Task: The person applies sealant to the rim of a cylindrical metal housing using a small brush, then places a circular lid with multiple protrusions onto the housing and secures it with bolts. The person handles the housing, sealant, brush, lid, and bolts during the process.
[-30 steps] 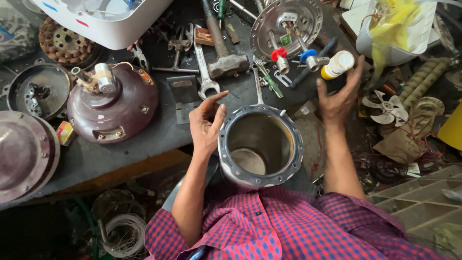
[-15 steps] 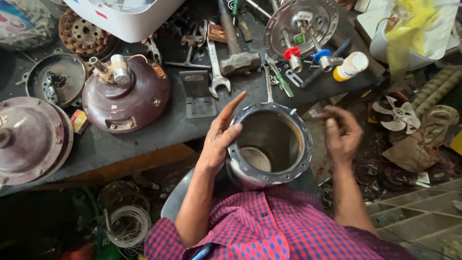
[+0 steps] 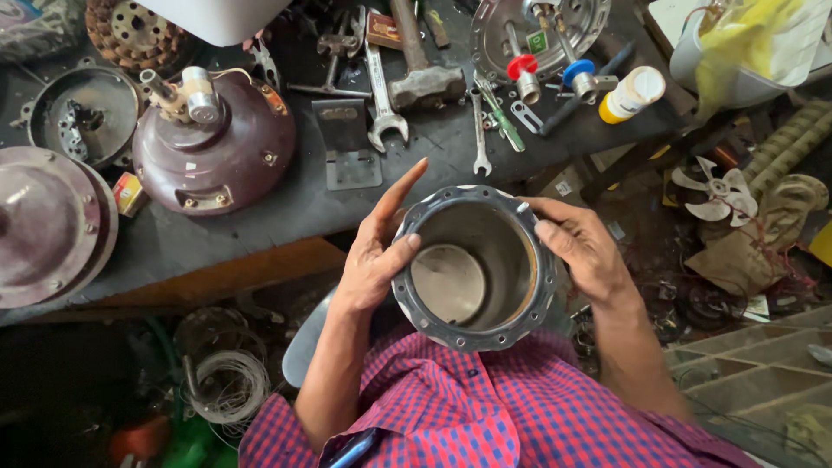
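Note:
A round steel tank [image 3: 475,269] with a bolt-holed flange rim sits in my lap, mouth up, its inside empty. My left hand [image 3: 377,247] holds its left side, thumb hooked over the rim and index finger pointing up toward the bench. My right hand [image 3: 582,247] grips the right side of the rim, fingers curled over the edge. A small white bottle with a yellow cap [image 3: 631,94] lies on the bench beyond my right hand.
The dark workbench [image 3: 286,208] carries a maroon domed housing [image 3: 212,147], another maroon dome [image 3: 48,225], a hammer [image 3: 420,74], spanners [image 3: 381,87], a metal bracket [image 3: 348,147] and a flanged plate with red and blue fittings [image 3: 537,35]. Wire coils [image 3: 230,386] lie on the floor.
My right hand came back from the white bottle on the bench and closed on the tank's right rim. The left hand shifted from an open touch to a grip with its thumb over the rim.

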